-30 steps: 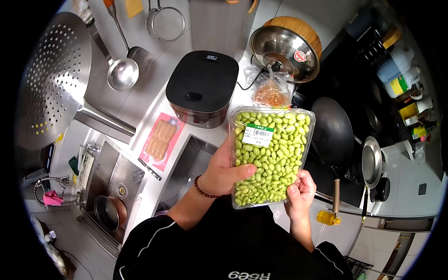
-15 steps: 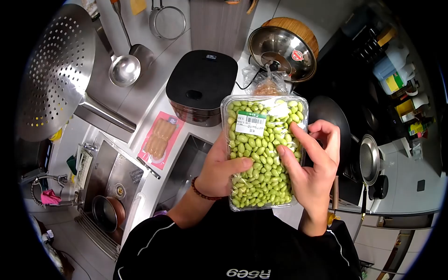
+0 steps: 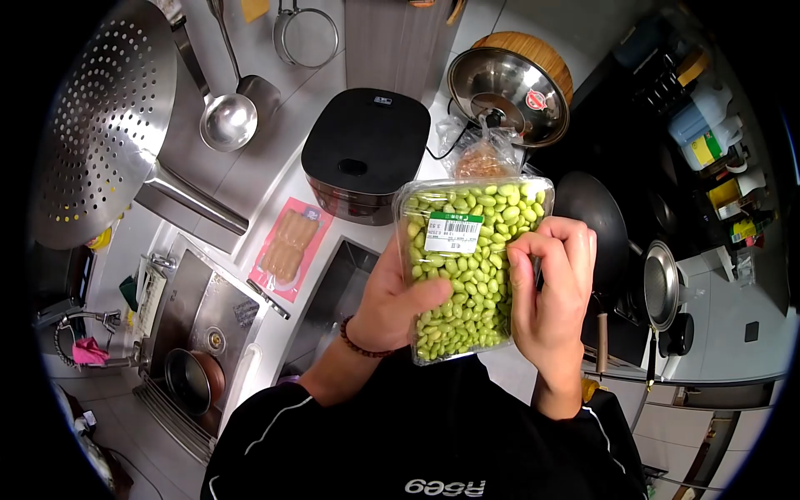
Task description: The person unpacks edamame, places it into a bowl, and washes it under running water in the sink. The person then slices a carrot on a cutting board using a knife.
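A clear plastic tray of shelled green soybeans (image 3: 471,287), covered in cling film with a green-and-white price label (image 3: 453,233), is held up in front of my chest. My left hand (image 3: 392,304) grips its left side, thumb lying over the film and the other fingers hidden behind. At the right edge, my right hand (image 3: 557,296) is closed, thumb and curled forefinger pinching the cling film (image 3: 506,250) over the beans. The film looks creased near these fingertips; whether it is torn cannot be made out.
Behind the tray stand a black rice cooker (image 3: 365,154), a bagged food item (image 3: 485,158) and a steel bowl (image 3: 508,96). To the left lie a pink sausage pack (image 3: 292,250) and a sink (image 3: 196,312). A dark wok (image 3: 592,225) and small pan (image 3: 661,287) are right.
My right forefinger and thumb, earlier apart on the film, have closed into a pinch. The tray has tilted a little, its lower edge now slightly higher.
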{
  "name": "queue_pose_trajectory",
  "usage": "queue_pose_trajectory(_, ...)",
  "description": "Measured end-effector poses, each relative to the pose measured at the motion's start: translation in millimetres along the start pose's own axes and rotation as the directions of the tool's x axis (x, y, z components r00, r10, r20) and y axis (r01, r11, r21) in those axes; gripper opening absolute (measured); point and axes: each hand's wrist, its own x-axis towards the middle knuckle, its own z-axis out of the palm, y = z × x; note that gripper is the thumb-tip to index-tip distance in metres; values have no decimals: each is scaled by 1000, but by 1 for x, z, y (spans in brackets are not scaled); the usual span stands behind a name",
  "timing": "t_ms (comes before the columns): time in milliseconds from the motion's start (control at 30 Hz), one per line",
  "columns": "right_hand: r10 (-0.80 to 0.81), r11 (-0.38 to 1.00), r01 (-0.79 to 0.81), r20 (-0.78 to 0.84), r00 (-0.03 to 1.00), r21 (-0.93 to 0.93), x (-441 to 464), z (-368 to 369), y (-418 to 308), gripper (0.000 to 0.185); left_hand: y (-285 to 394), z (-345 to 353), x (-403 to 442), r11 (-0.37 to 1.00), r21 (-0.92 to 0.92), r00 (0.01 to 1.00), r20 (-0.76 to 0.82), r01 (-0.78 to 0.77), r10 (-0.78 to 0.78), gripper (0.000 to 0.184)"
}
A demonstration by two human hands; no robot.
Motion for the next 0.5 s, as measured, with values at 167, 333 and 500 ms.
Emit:
queue_pose_trajectory(167, 50, 991, -62, 100, 994, 116, -2, -1, -2, 15, -1, -1, -2, 997, 74, 987, -161, 11, 1, 54)
queue_pose_trajectory(333, 44, 979, -86, 219, 975, 186, -1, -5, 1, 10, 2, 7, 3, 1000, 25, 985, -170, 4, 0, 47)
queue_pose_trajectory(500, 51, 941, -145, 295, 954, 305, -1, -6, 10, 8, 2, 8, 4, 1000, 4, 976, -216, 31, -30, 47)
